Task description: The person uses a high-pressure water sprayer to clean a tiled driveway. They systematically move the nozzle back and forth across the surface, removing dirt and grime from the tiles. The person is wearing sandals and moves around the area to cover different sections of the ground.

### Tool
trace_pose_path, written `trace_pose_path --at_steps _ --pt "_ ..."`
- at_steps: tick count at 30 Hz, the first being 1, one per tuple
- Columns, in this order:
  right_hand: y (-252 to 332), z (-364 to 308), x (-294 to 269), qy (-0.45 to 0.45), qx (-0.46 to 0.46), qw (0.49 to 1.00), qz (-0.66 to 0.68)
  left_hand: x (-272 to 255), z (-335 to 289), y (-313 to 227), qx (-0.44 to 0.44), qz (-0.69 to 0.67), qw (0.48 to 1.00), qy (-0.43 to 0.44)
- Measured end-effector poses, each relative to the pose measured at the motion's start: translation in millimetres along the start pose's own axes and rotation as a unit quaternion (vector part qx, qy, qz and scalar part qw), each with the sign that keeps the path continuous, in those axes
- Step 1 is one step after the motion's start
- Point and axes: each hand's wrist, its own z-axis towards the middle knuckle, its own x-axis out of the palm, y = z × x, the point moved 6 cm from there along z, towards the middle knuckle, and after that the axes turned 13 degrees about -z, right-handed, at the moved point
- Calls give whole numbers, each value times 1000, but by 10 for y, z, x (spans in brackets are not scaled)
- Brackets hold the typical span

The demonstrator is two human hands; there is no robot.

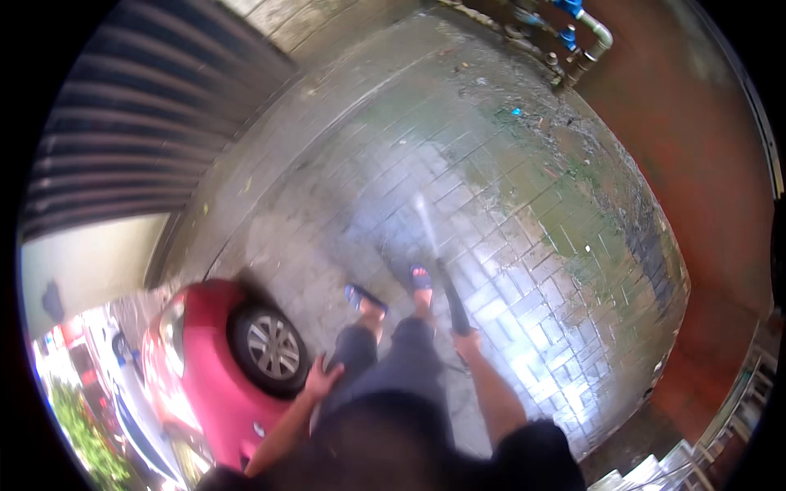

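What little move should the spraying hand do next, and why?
Maybe the right hand should swing the dark wand slightly rightward. Its spray points at pale, wet paving, while the greenish patch farther right looks dirtier.

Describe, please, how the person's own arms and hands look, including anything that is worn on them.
Both the left hand and the right hand are bare, with no gloves. The right sleeve is black or very dark and short, leaving the forearm bare. The left sleeve looks equally dark at the lower edge. No watch or bracelet shows, though the picture is blurred.
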Motion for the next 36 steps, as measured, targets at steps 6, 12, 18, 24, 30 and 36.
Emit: trace_pose_path --at_steps 6,12,18,24,30,36 --pt "104 1446 849 -102 68 989 87 622 925 245 -148 224 962 54" --pt "225 1807 1089 -135 24 990 -12 566 1633 616 -141 320 935 53" --pt "590 1712 1581 -207 65 971 104 116 2225 913 -103 284 952 50" --pt "830 1237 1634 -75 -17 995 -69 104 2282 947 -47 287 953 81" --pt "727 1663 1421 -169 21 979 111 169 2435 861 -77 310 940 115" --pt "1061 1546 1468 -121 -118 986 14 422 2551 366 -64 344 930 112"
